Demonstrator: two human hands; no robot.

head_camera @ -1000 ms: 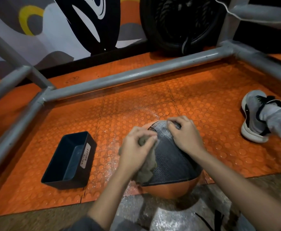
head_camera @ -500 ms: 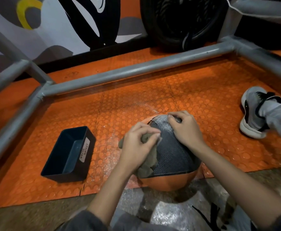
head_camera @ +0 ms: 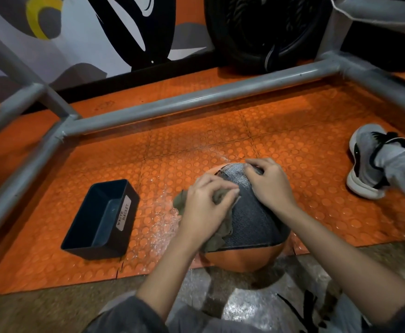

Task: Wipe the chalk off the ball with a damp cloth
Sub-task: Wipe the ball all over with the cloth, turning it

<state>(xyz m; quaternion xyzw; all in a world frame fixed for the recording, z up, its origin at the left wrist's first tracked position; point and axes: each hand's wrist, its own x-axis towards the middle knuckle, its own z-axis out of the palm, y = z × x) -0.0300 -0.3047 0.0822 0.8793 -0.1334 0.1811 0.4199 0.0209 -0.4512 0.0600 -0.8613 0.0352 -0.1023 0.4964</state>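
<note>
Ball point(head_camera: 252, 227) sits at the near edge of the orange studded mat point(head_camera: 293, 140), just in front of the person's knees. It has a dark textured panel on top and an orange band below.

Left hand point(head_camera: 204, 207) has its fingers curled tight around a bunched olive cloth point(head_camera: 217, 239) and presses it onto the ball's left side. The cloth's loose end hangs down over the panel edge.

Right hand point(head_camera: 268, 186) is on the ball's top right with its fingers bent over the crown, gripping the ball. It holds no cloth.

Pale patch on the panel near the right fingertips is probably chalk, but it could be glare. White specks point(head_camera: 163, 227) are scattered on the mat just left of the ball.

Black bin point(head_camera: 124, 210) labelled "WASTE BASKET" stands upright near the ball's left, not touching it. Grey tube frame point(head_camera: 196, 99) runs around the mat. Grey shoe point(head_camera: 365, 164) rests on the mat, well apart to the right.
</note>
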